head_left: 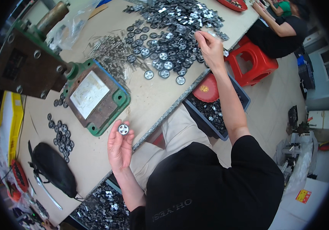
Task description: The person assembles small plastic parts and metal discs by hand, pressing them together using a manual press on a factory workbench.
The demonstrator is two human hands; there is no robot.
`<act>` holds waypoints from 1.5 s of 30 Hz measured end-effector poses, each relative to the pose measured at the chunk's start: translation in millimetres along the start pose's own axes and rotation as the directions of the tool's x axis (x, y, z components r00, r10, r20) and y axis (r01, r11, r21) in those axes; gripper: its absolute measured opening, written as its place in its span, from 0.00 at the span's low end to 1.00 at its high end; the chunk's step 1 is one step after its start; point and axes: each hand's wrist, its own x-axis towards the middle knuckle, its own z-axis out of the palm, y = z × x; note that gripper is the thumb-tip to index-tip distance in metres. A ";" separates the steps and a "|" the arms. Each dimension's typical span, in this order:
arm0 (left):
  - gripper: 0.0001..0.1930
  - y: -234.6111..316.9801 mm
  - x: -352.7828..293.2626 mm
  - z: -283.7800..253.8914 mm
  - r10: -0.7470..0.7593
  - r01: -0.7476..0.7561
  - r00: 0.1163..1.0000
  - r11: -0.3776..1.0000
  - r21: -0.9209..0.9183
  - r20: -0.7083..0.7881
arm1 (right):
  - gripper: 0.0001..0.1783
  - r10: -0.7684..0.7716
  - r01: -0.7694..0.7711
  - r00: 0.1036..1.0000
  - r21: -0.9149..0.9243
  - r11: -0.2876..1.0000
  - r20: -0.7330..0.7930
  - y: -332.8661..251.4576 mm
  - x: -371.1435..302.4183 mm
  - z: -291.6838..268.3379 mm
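My left hand [120, 147], near the table's front edge, holds a small black toy wheel [123, 129] with a silver spoked face between thumb and fingers. Farther off to the right, my right hand [212, 50] reaches over the pile of parts, thumb and forefinger pinched together. A small dark piece seems to be at those fingertips, too blurred to name. Below it lies a heap of similar black wheels [164, 55], several with silver faces up. Behind them spreads a pile of black and silver parts [176, 15]. Thin metal pins [112, 51] lie heaped left of the wheels.
A green bench press [124, 100] with a pale plate stands left. More wheels [62, 134] and a black pouch [53, 168] lie beyond it. A grey bin [225, 134] with a red dish [206, 90], and a red stool [254, 65], stand right. Another person [279, 34] sits behind.
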 end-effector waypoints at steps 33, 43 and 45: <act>0.15 -17.3 -1.6 29.9 0.266 -0.167 0.949 0.879 0.447 -0.170 | 0.12 0.153 -0.513 0.510 0.156 0.844 0.847 -97.8 -110.9 37.4; 0.15 -21.2 -9.3 41.5 0.243 -0.181 0.963 0.902 0.393 -0.116 | 0.11 -0.105 -0.270 0.619 0.336 0.902 0.779 -99.9 -122.7 40.9; 0.16 -23.1 -10.6 41.7 0.030 -0.009 0.992 0.986 0.164 -0.120 | 0.10 -0.288 0.018 0.577 0.340 0.940 0.765 -102.3 -126.4 41.6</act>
